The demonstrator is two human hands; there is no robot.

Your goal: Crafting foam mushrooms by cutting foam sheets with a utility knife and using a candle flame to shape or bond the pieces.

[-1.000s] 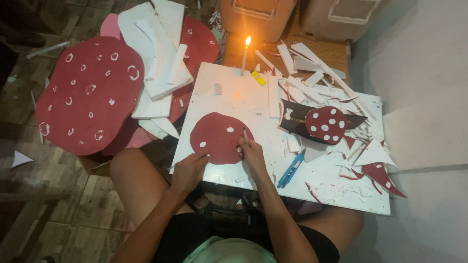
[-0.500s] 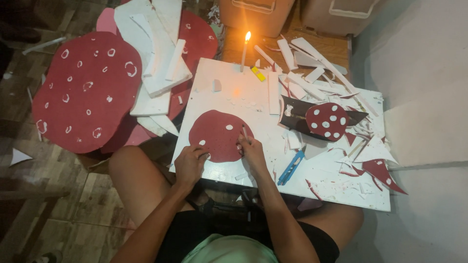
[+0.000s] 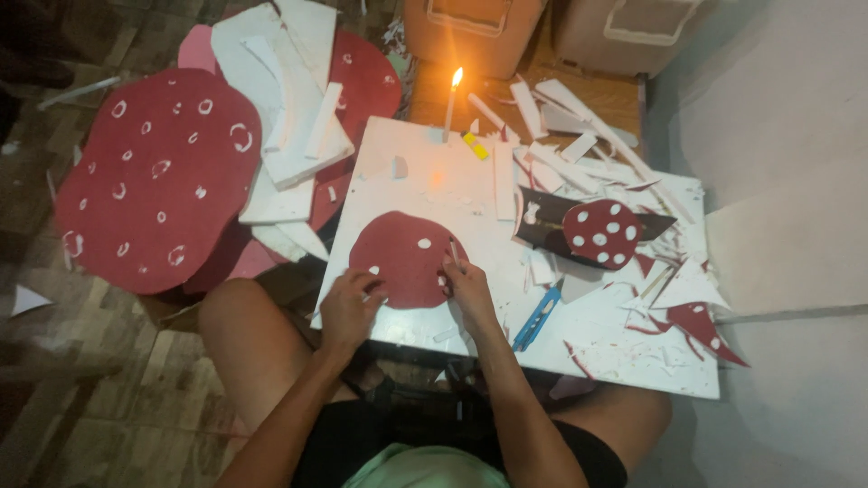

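Observation:
A dark red, mushroom-cap-shaped foam piece (image 3: 402, 256) with a few white dots lies on a white board (image 3: 624, 348) across my lap. My left hand (image 3: 348, 307) rests on the piece's lower left edge and presses it down. My right hand (image 3: 466, 285) sits at its right edge, pinching a thin pale stick-like tool (image 3: 453, 250) whose tip touches the red surface. The fingers of both hands hide part of the piece's lower rim.
A lit candle (image 3: 449, 101) stands at the board's far edge. White foam offcuts (image 3: 579, 149), a finished spotted red cap (image 3: 600, 233) and a blue utility knife (image 3: 538, 316) lie to the right. A large spotted red cutout (image 3: 154, 181) and white sheets (image 3: 289, 108) are on the left floor.
The view has shifted slightly. My right hand has moved a little along the red piece's right edge; my left hand stays pressed on the lower left.

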